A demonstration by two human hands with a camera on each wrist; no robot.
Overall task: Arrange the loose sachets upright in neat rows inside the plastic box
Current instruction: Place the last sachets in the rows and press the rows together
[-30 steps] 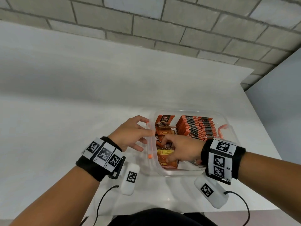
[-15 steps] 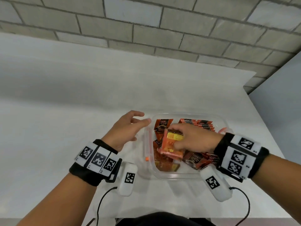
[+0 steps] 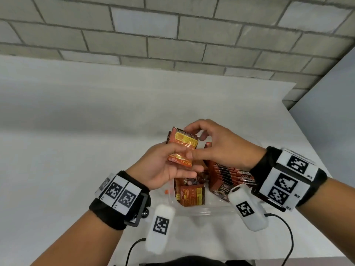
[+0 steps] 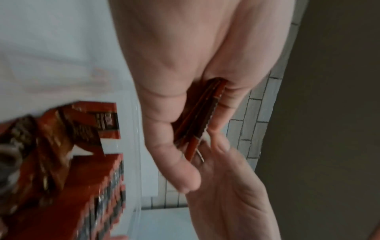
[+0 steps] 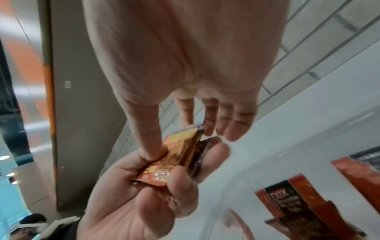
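Above the plastic box (image 3: 201,210) on the table (image 3: 76,169), the left hand (image 3: 163,167) has its grip closed around a small bunch of sachets (image 3: 182,145); the right hand (image 3: 221,148) pinches its top edge

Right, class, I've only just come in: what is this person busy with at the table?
The person is sorting sachets into a clear plastic box on a white table. Both hands are raised above the box, sharing a small bundle of sachets: the left hand grips its lower part, and the right hand pinches its upper end. In the box, a neat row of sachets already stands on the right side, while a few loose sachets lie jumbled on the left.
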